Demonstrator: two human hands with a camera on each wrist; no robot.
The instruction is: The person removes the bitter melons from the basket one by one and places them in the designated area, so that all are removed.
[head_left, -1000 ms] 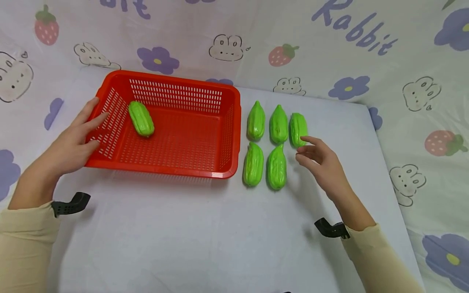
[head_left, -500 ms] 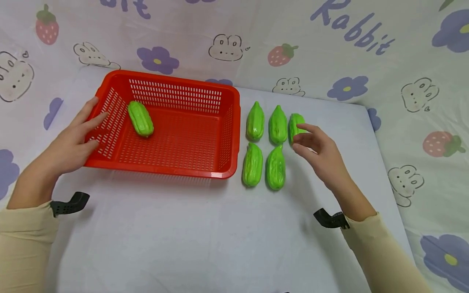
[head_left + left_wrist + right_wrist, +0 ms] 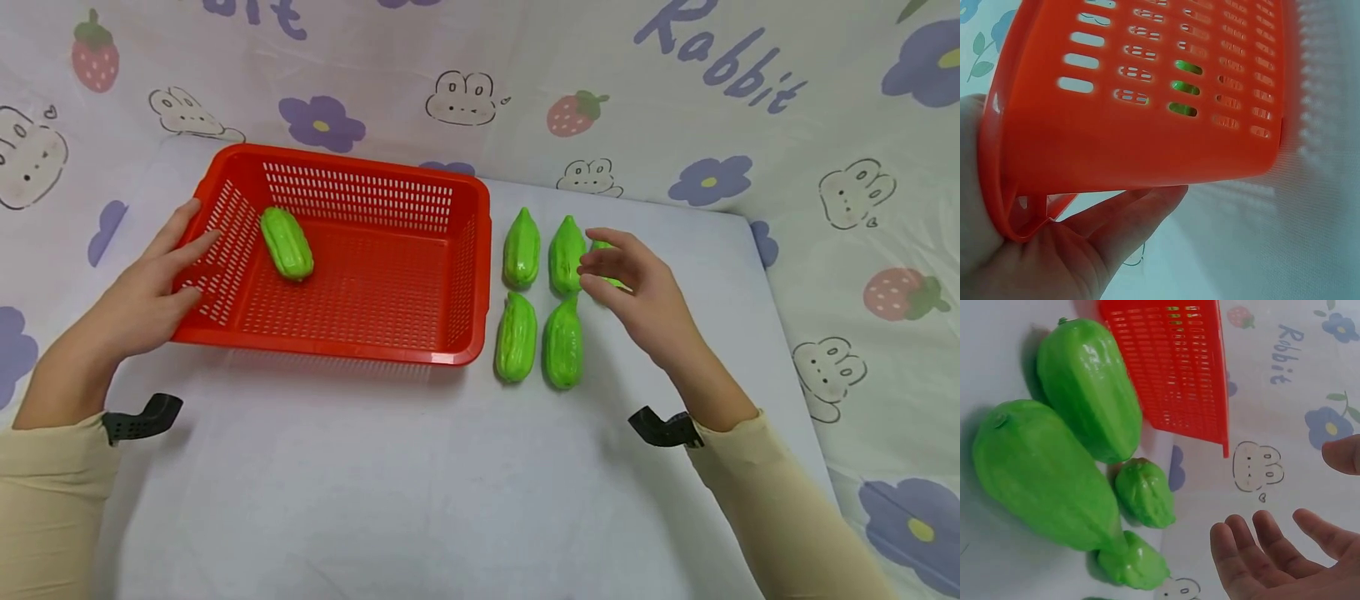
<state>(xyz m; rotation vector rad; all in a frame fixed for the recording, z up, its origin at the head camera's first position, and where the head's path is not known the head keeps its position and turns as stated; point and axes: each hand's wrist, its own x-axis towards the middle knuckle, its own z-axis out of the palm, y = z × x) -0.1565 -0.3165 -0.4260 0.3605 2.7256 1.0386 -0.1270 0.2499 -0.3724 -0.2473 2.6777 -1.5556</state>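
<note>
My left hand point(image 3: 150, 292) holds the left rim of a red perforated plastic basket point(image 3: 345, 348). In the left wrist view, fingers point(image 3: 1125, 228) reach past the rim along the outer wall. A glossy green, ridged, papaya-shaped fruit point(image 3: 287, 243) lies inside the basket near its left wall. Right of the basket, similar green fruits lie in two rows: a near pair point(image 3: 564, 343) and three farther back point(image 3: 522, 248). My right hand point(image 3: 641, 296) hovers over the rightmost back fruit point(image 3: 601, 245), mostly covering it in the head view. Its fingers are loosely bent and hold nothing.
A white cloth-covered table point(image 3: 420, 483) bears everything. Behind it and at the sides hangs a printed sheet point(image 3: 517, 50) with rabbits, flowers and strawberries. Black camera mounts point(image 3: 142, 418) sit at both wrists.
My right hand has moved farther back and slightly left, from beside the rightmost back fruit to over it. The left hand, the basket and the fruits have stayed in place.
</note>
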